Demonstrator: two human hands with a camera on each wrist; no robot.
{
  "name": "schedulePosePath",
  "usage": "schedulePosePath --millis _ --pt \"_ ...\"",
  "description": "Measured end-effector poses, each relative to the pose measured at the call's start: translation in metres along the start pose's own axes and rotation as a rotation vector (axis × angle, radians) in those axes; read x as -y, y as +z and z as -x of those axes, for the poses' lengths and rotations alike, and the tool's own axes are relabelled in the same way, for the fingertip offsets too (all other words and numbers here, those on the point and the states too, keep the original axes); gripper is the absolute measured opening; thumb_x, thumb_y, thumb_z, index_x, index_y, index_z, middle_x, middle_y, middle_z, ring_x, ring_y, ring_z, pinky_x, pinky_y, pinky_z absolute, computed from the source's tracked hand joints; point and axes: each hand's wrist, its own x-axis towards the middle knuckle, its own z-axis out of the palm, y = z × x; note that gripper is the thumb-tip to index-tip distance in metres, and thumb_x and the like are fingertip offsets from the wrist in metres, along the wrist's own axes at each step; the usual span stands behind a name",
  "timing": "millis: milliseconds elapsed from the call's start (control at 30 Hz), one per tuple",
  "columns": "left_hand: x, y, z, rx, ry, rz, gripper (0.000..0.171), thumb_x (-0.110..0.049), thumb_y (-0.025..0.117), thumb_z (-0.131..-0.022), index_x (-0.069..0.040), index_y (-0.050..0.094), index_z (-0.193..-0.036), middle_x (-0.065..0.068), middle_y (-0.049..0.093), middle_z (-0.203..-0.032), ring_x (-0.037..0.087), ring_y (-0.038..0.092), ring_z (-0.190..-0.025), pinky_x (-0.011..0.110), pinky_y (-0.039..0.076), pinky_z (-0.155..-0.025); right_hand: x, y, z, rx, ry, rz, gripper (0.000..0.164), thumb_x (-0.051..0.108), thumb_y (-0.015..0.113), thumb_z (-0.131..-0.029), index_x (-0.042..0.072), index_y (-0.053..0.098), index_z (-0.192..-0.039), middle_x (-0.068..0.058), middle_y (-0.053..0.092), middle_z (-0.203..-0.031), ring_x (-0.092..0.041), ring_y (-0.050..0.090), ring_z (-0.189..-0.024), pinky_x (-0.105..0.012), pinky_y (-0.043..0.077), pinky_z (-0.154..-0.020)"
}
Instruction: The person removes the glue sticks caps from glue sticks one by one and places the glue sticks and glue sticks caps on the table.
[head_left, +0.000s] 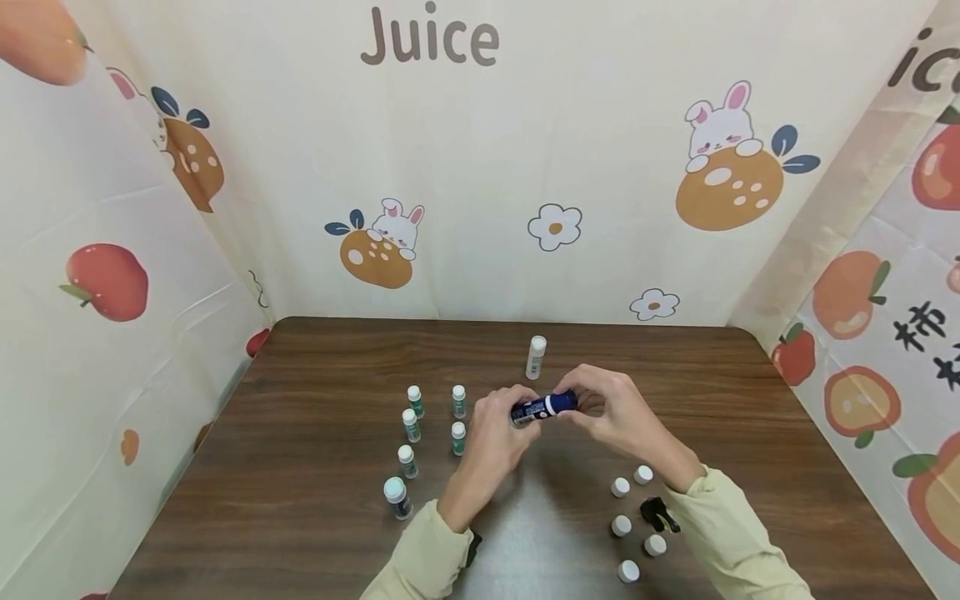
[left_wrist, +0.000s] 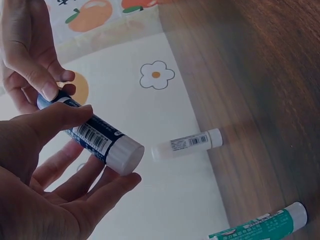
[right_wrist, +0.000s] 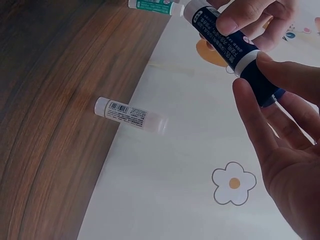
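Both hands hold a dark blue glue stick above the table. My left hand grips its labelled barrel near the white end, thumb on top and fingers beneath, as the left wrist view shows. The fingertips of my right hand pinch the dark blue end past a white band. Just behind the hands, a white glue stick stands upright on the table. Left of my left hand stand several small green-labelled glue sticks with white tops, and a darker one nearest me.
Several loose white caps lie at the right front, below my right forearm. A black object shows beside the right sleeve. The brown wooden table is bordered by printed curtains at the back and sides.
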Motion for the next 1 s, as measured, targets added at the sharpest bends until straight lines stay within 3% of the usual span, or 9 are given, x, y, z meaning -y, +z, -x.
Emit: schedulePosePath --millis 433,733,1000 --pt "0.003 -0.002 0.001 0.081 -0.064 0.065 0.022 -0.01 0.078 -0.076 -0.013 0.07 -0.096 -0.002 0.068 -0.087 0.013 0.058 -0.076 0.026 0.049 -0.071 -0.002 0.001 0.003 0.02 0.014 -0.002 0.032 -0.008 0.076 -0.072 0.01 0.065 -0.096 0.0 0.064 -0.09 -0.013 0.064 -0.073 -0.024 0.055 -0.065" --pt "0.008 -0.007 0.001 0.007 -0.027 0.108 0.023 -0.005 0.077 -0.071 -0.01 0.072 -0.093 0.003 0.07 -0.082 0.013 0.06 -0.069 0.026 0.047 -0.063 0.009 -0.013 0.0 -0.04 0.023 0.043 0.037 -0.02 0.075 -0.063 0.002 0.065 -0.091 -0.009 0.065 -0.087 -0.023 0.066 -0.07 -0.032 0.056 -0.061" --pt "0.007 -0.012 0.001 -0.004 -0.045 0.125 0.025 -0.007 0.078 -0.072 -0.012 0.069 -0.095 0.003 0.07 -0.087 0.013 0.062 -0.075 0.035 0.051 -0.067 0.004 -0.017 0.001 -0.028 0.061 0.077 0.035 -0.007 0.079 -0.069 0.011 0.066 -0.097 0.0 0.065 -0.093 -0.016 0.065 -0.076 -0.027 0.055 -0.064"
